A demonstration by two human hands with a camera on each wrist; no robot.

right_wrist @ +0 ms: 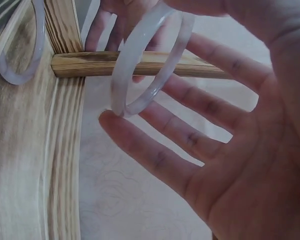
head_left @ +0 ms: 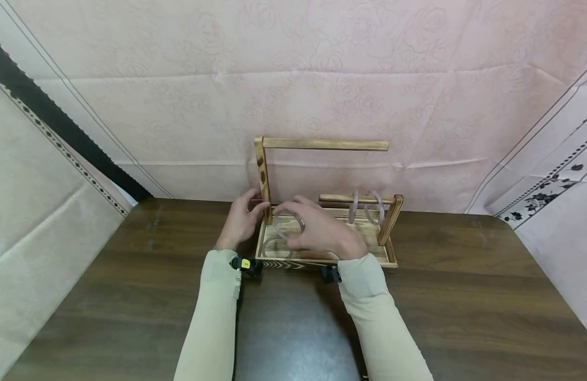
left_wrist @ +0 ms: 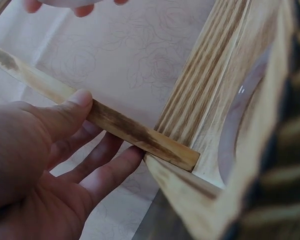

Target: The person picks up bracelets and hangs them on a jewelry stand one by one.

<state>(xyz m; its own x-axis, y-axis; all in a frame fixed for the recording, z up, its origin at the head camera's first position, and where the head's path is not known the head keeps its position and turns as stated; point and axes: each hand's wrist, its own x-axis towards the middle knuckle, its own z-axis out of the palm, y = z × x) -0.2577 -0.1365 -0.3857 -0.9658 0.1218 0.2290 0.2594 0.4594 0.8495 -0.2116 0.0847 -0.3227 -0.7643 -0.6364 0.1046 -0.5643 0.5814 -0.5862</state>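
A wooden bangle stand has a tray base [head_left: 303,262], a tall left post [head_left: 262,174] and a shorter right post [head_left: 391,219]. My left hand [head_left: 242,222] grips the tall post low down, thumb on one face and fingers around the other side, as the left wrist view shows. Over the tray's left part, my right hand [head_left: 322,227] holds a pale, translucent bangle [right_wrist: 121,82] tilted between thumb and fingertips. A second bangle [left_wrist: 229,130] lies flat in the tray below it. Two lilac-tinted bangles hang on the lower bar [head_left: 333,198], one at the left [head_left: 353,207] and one at the right [head_left: 381,207].
From the tall post an upper bar [head_left: 327,144] runs right, its right end free. The stand sits at the back of a brown wooden table [head_left: 465,286], close to a pink patterned cloth [head_left: 322,95] hanging behind. White cloths with dark borders hang at both sides.
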